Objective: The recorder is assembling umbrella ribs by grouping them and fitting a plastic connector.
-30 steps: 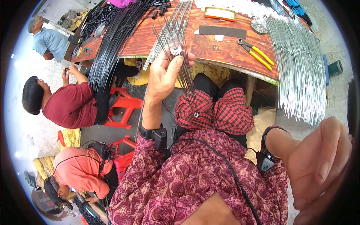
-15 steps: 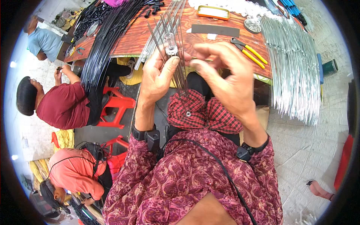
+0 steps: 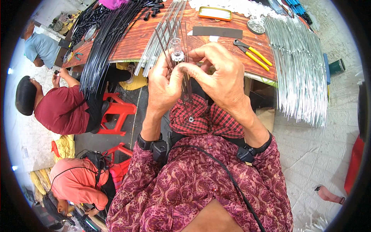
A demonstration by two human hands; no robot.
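Upright before me stands an umbrella frame of thin dark metal ribs (image 3: 187, 91). A clear plastic runner (image 3: 177, 46) sits among the ribs, and a small clear hub (image 3: 191, 119) closes their lower end above my lap. My left hand (image 3: 162, 91) is wrapped round the ribs just below the runner, its thumb on the near side. From the right, my right hand (image 3: 222, 79) touches the frame below the runner's rim, thumb and fingers closed together. The exact grip of the right fingertips is partly hidden.
The wooden table (image 3: 127, 48) bears black ribs (image 3: 104, 46), silver ribs (image 3: 295, 69), yellow-handled pliers (image 3: 253, 55), a dark strip (image 3: 217, 32), a shallow orange-rimmed tray (image 3: 215, 14) and a round dish (image 3: 256, 26). Co-workers (image 3: 63, 110) and red stools (image 3: 118, 112) are at left.
My right hand has moved left and closed in on the frame below the runner. Its thumb now meets my left thumb. My left hand keeps its hold. The view has shifted slightly.
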